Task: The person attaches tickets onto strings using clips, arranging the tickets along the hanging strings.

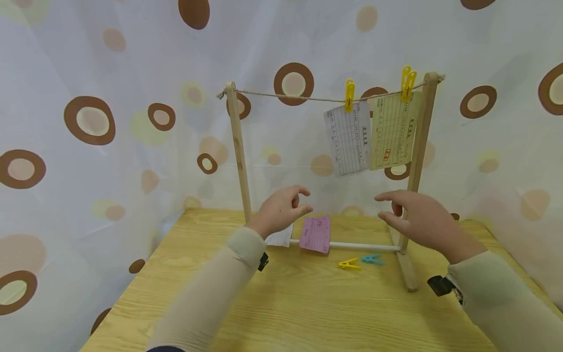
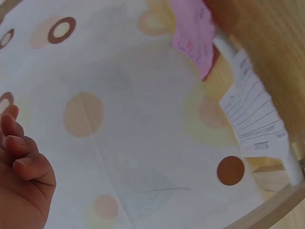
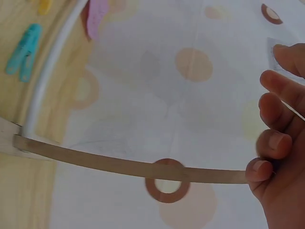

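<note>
My left hand [image 1: 281,209] hovers above the pink slip [image 1: 315,234] and the white slip [image 1: 280,237], its fingers loosely curved with nothing between them. Near the right post of the wooden rack, my right hand [image 1: 413,215] also hangs in the air, holding nothing. Above, a white printed slip [image 1: 349,139] hangs from the string [image 1: 299,98] by a yellow clothespin [image 1: 349,95]. Beside it a yellow slip [image 1: 393,129] hangs with two yellow clothespins [image 1: 407,85] at its top. Both lower slips lie over the white rod [image 1: 365,246].
On the table [image 1: 308,313] lie a yellow clothespin [image 1: 349,264] and a blue clothespin [image 1: 373,259], in front of the rod. The rack's left post [image 1: 239,151] and right post [image 1: 423,137] stand upright. A patterned curtain [image 1: 145,58] hangs behind.
</note>
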The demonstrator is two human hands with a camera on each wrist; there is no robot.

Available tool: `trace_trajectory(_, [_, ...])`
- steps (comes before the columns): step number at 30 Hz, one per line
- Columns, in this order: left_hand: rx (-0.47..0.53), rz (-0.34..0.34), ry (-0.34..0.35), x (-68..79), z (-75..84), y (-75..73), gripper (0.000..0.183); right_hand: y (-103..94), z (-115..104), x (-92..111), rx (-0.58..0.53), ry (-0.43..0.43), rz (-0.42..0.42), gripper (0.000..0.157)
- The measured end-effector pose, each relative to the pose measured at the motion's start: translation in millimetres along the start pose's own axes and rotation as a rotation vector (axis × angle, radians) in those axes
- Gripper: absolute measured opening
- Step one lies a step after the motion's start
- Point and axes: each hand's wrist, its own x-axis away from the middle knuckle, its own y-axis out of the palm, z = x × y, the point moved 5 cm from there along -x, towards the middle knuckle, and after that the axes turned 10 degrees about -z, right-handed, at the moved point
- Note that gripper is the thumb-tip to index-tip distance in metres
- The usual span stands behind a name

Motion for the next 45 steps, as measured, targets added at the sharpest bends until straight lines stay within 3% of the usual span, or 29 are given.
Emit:
trace_trajectory(6, [0.02,-0.073,-0.038,0.5,-22.9,35.8,0.044,52.0,25.3,13.9,-0.118,0.09,-0.151,0.041])
trace_trajectory(13, [-0.102,-0.19,-0.076,-0.9,-47.6,71.4,0.046,103.1,52.5,25.8,-0.229,0.167,-0.295,0.039])
trace_trajectory(19, [-0.251,-0.264,-0.154,-3.4,-62.3,92.2,0.046,132.3,63.1,33.7,-0.251,0.189,-0.388,0.041])
trace_trajectory(28, [-0.274,-0.281,-0.222,-6.9,-67.9,102.8,0.051,143.6,63.7,31.0,-0.179,0.227,-0.432,0.046])
trace_trajectory(34, [-0.298,-0.258,-0.247,-9.6,-69.8,105.1,0.036,146.8,60.9,26.1,-0.127,0.237,-0.433,0.035])
trace_trajectory(41, [-0.299,-0.195,-0.182,-9.2,-66.4,103.9,0.015,151.8,64.6,25.6,-0.089,0.245,-0.437,0.025])
trace_trajectory(45, [-0.3,-0.236,-0.091,-2.7,-56.7,103.8,0.016,151.2,66.9,26.9,-0.079,0.241,-0.433,0.029])
